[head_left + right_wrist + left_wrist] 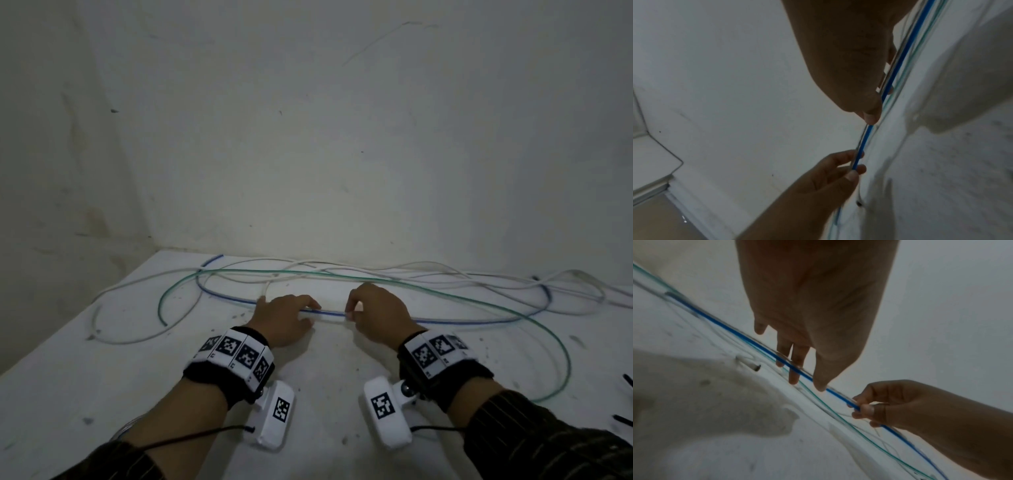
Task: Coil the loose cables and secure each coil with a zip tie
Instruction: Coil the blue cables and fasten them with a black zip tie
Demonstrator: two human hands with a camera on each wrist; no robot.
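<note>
A blue cable (330, 312) lies stretched across the white table (102, 394), and both hands hold a short span of it. My left hand (310, 313) pinches it between thumb and fingers, as the left wrist view (807, 379) also shows. My right hand (351, 313) pinches the same blue cable (865, 142) a little to the right, thumb against fingertips (870, 113). A green cable (308, 274) loops loosely around both hands. White cables (428, 265) sprawl tangled along the back of the table.
The wall (308, 137) rises right behind the cables. Thin black strips (627, 380), possibly zip ties, lie at the table's right edge. The table's left edge (68, 329) runs diagonally. Bare tabletop lies between my forearms.
</note>
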